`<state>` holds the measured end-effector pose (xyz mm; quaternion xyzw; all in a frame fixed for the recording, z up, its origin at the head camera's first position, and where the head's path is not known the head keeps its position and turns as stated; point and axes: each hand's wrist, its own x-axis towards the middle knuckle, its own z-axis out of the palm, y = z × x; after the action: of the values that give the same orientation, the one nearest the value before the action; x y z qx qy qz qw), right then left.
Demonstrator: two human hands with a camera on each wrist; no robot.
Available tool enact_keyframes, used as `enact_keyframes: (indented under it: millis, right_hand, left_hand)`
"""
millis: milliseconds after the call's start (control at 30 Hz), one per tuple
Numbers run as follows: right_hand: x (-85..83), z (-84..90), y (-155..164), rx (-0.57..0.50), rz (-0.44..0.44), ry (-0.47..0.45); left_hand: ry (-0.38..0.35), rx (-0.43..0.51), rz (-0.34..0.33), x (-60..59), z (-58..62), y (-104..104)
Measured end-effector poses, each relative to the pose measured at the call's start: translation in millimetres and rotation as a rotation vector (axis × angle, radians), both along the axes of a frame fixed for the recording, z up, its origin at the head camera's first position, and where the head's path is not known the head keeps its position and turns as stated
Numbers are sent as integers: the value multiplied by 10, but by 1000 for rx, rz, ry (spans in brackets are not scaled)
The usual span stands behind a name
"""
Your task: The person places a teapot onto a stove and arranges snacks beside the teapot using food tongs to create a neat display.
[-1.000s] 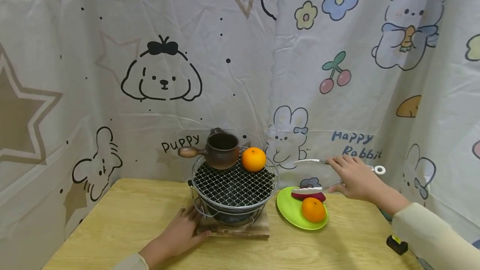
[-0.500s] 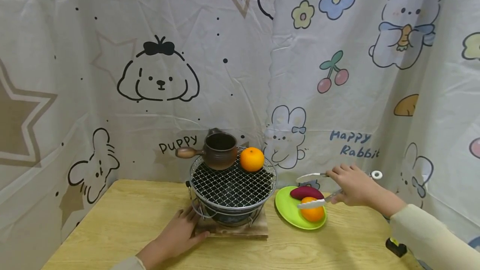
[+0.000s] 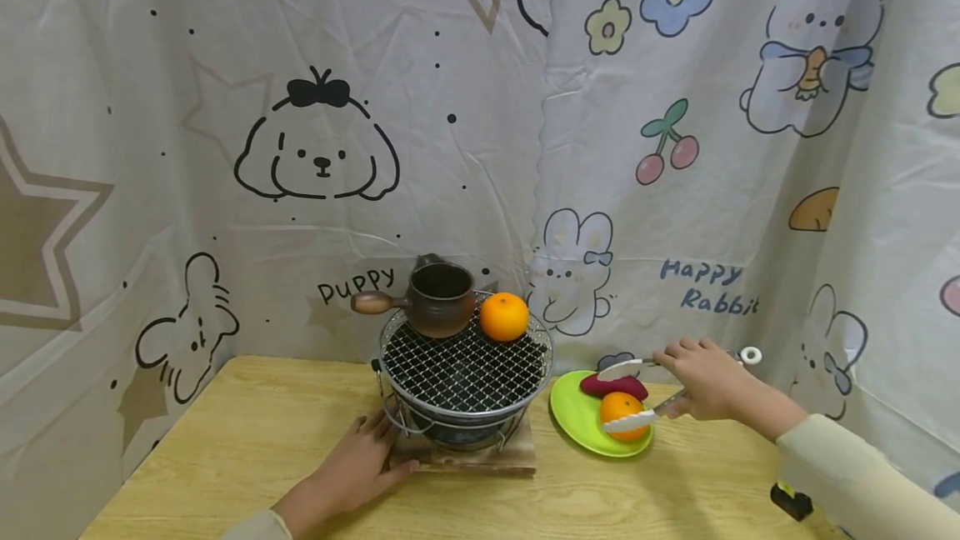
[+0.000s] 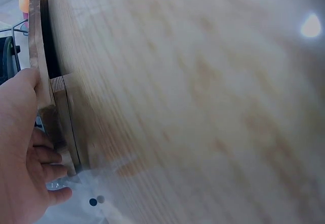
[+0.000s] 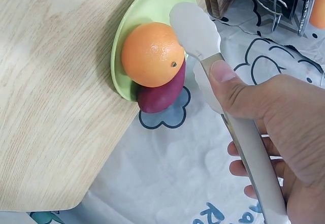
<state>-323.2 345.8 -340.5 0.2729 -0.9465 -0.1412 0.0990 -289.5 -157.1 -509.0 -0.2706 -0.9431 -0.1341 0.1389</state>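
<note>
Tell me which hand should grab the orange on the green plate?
The right hand. It holds the tongs, open around the orange on the plate. The left hand rests against the grill's wooden base.

Plate (image 3: 573, 423) lime green; orange (image 3: 619, 412) on it bright orange w/ purple-red sweet potato (image 3: 611, 386). Second orange (image 3: 504, 317) on black mesh grill (image 3: 465, 369). Pot (image 3: 438, 300) dark brown. Tongs (image 3: 637, 394) silver-white. Table (image 3: 225, 448) pale wood grain. Curtain (image 3: 225, 107) off-white w/ cartoon puppies, rabbits, stars, cherries.
</note>
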Motion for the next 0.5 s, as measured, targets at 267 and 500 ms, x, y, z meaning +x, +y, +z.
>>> enact_keyframes:
  millis: [267,500]
  right_hand:
    - [-18,3,-21,0,-33,-28]
    - [-33,-33,-29,16,-53,-33]
  left_hand:
    - [-26,10,-1,-6,7,7]
    - [-21,9,3,16,27,2]
